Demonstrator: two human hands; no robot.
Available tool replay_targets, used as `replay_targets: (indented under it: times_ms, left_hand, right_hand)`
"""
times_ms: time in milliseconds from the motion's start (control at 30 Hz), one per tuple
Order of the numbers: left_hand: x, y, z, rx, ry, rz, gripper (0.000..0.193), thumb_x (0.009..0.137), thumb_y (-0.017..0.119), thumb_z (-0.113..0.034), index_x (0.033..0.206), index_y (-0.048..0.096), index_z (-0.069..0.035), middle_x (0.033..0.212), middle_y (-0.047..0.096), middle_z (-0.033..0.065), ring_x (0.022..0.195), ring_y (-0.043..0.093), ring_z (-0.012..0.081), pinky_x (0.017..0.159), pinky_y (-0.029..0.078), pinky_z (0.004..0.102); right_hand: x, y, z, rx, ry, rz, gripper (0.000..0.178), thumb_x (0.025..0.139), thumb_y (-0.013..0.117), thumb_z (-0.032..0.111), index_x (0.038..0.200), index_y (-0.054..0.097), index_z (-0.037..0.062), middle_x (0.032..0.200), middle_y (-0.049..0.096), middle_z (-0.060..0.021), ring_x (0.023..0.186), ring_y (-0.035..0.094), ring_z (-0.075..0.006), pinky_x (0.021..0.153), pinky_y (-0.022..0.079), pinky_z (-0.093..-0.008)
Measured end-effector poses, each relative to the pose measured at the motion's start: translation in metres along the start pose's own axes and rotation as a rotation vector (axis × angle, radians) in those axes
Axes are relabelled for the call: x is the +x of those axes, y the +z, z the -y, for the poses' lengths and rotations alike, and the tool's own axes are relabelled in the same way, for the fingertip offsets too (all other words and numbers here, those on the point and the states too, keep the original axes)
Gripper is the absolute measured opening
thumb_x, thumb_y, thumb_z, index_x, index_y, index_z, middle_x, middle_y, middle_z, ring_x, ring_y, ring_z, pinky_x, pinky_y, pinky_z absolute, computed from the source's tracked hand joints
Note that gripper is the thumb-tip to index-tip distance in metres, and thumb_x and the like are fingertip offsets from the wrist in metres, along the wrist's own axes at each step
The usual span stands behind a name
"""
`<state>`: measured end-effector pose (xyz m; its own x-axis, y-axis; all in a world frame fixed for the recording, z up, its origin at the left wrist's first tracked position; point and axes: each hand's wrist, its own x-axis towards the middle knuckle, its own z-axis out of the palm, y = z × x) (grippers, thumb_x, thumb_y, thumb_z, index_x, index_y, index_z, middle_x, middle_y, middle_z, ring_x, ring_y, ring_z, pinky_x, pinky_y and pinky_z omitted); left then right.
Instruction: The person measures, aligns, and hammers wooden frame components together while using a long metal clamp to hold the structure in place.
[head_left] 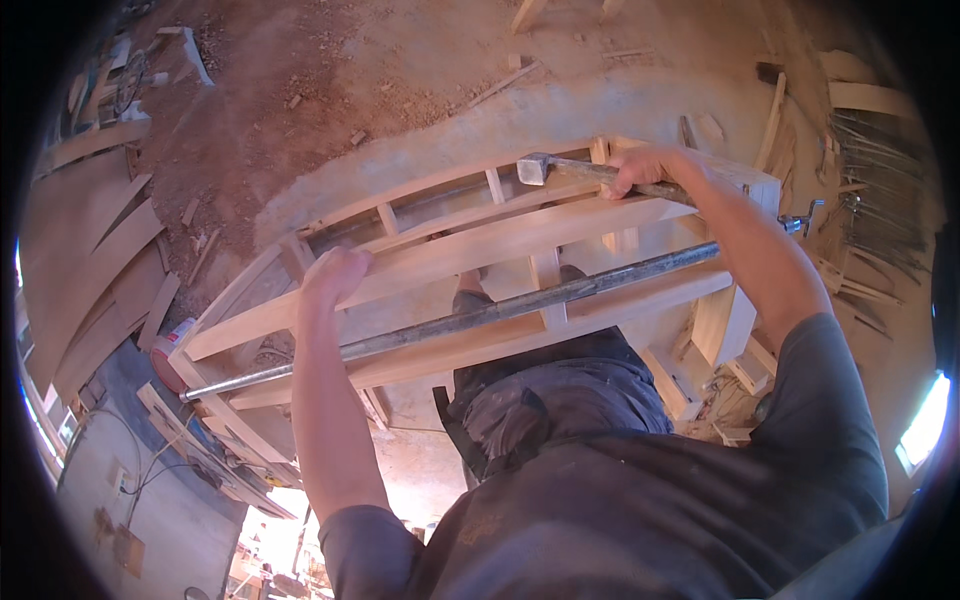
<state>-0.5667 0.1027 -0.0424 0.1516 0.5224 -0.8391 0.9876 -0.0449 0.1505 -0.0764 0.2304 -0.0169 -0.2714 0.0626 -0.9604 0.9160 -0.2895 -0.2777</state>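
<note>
A pale wooden frame (255, 325) of long rails and short crosspieces lies across in front of my body. My left hand (338, 275) is closed over its middle rail (540, 232), towards the left end. In my right hand (650, 170) is a hammer (535, 169), gripped by the handle, its blocky metal head pointing left above the far rails. A long metal bar clamp (520, 303) spans the frame lengthwise, nearer to me than the middle rail. The clamp's crank handle (805, 218) sticks out past the frame's right end. My right fingers are partly hidden.
Curved wooden boards (115, 275) are stacked at the left. Rods and wood strips (875, 190) lie at the far right. Scraps of wood are scattered on the dirt floor (300, 60). A white panel with cables (150, 500) stands at the lower left.
</note>
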Motion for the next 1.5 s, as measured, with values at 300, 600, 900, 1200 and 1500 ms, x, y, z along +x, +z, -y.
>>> replay_targets:
  times_ms: [300,600,900,1200,1500]
  left_hand:
    - [0.001,-0.014,-0.014,0.309,0.163,0.086,0.024,0.089,0.048,-0.003,0.103,0.066,-0.009,0.101,0.068,0.0223,0.097,0.067,0.0359,0.079,0.055,0.0404]
    - [-0.027,-0.029,-0.036,-0.228,-0.283,0.014,0.036,0.092,0.048,-0.030,0.108,0.069,-0.007,0.118,0.065,0.0195,0.103,0.064,0.0388,0.091,0.049,0.0466]
    - [-0.115,0.108,-0.029,-0.105,-0.227,0.013,0.050,0.089,0.049,-0.038,0.100,0.068,0.007,0.102,0.066,0.0310,0.101,0.065,0.0393,0.089,0.048,0.0481]
    - [-0.146,0.103,-0.074,-0.193,-0.019,0.143,0.045,0.093,0.044,-0.035,0.105,0.069,0.000,0.104,0.066,0.0310,0.101,0.065,0.0380,0.090,0.046,0.0454]
    - [-0.151,0.124,-0.060,-0.040,0.067,-0.032,0.041,0.097,0.041,-0.032,0.095,0.066,0.001,0.094,0.067,0.0290,0.098,0.065,0.0425,0.087,0.049,0.0511]
  right_hand:
    - [0.030,-0.002,-0.005,-0.137,0.059,0.016,0.056,0.078,0.074,0.043,0.120,0.066,0.0057,0.117,0.066,-0.0147,0.102,0.061,-0.0251,0.090,0.045,-0.0409]
    - [-0.011,0.019,0.020,-0.327,-0.001,-0.122,0.062,0.080,0.069,0.053,0.118,0.067,0.0044,0.121,0.065,-0.0164,0.105,0.060,-0.0277,0.090,0.044,-0.0420]
    - [-0.064,0.138,-0.056,-0.199,-0.198,0.107,0.072,0.079,0.066,0.060,0.125,0.061,0.0045,0.116,0.066,-0.0171,0.103,0.062,-0.0308,0.086,0.046,-0.0418]
    - [-0.108,0.181,-0.071,-0.137,-0.111,-0.079,0.068,0.074,0.071,0.057,0.114,0.065,0.0014,0.107,0.068,-0.0181,0.097,0.065,-0.0285,0.082,0.048,-0.0416]
    - [-0.111,0.196,-0.083,-0.240,-0.152,-0.347,0.076,0.073,0.070,0.058,0.123,0.062,0.0014,0.119,0.065,-0.0179,0.109,0.062,-0.0309,0.089,0.048,-0.0437]
